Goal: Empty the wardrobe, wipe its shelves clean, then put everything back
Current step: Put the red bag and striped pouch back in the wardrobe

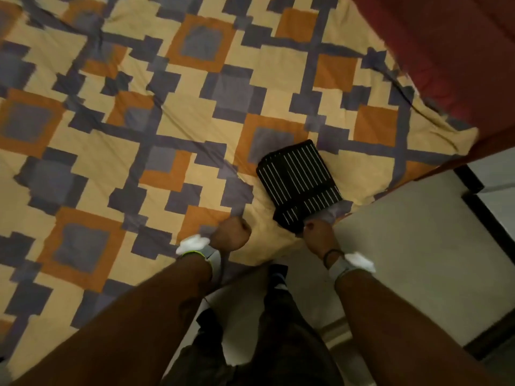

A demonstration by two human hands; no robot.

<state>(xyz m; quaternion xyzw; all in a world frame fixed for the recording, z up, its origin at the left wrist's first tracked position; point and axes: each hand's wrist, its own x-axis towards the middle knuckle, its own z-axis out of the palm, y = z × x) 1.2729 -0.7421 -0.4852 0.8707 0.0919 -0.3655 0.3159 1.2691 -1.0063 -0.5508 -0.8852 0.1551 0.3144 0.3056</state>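
Patterned bed (167, 121) by the floor: right hand (317, 232) curls onto the near corner of the folded striped cloth (298, 179) lying at the bed's edge, left hand (231, 234) fisted empty beside it; soft, light, best lifted from underneath, lest it unfold.

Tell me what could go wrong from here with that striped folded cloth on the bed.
1. The folded striped cloth lies on the bedsheet close to the bed's edge, with bare floor beside it; a tug could slide it off.
2. The right hand seems to grip only its near corner, so lifting from there may undo the fold.
3. The left hand is a fist apart from the cloth, giving it no support.
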